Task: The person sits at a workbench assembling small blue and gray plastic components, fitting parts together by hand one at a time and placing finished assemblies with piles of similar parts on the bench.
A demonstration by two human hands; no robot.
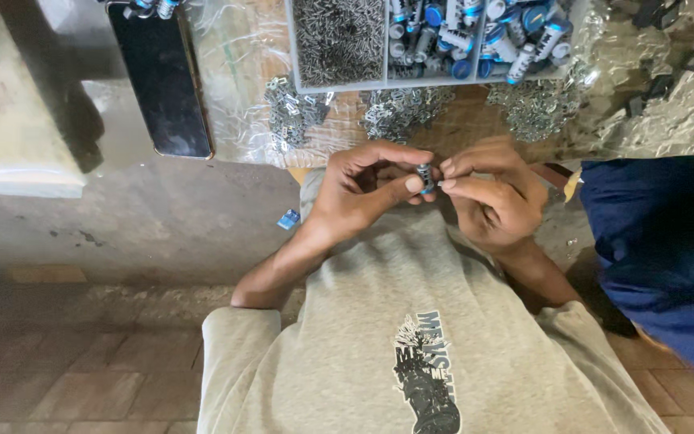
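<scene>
Near the centre of the frame, the fingertips of both hands pinch one small dark cylindrical part (pixel 425 178) between them: the left hand (pixel 363 189) clamps it with thumb and forefinger, and the right hand (pixel 496 197) meets it from the other side, fingers curled in. Just above lie heaps of small metal clips (pixel 399 108) on clear plastic sheeting (pixel 234 64). A divided tray (pixel 387 80) sits at the top centre, a black phone (pixel 162 80) at the upper left, and a small blue piece (pixel 288 219) on the floor.
</scene>
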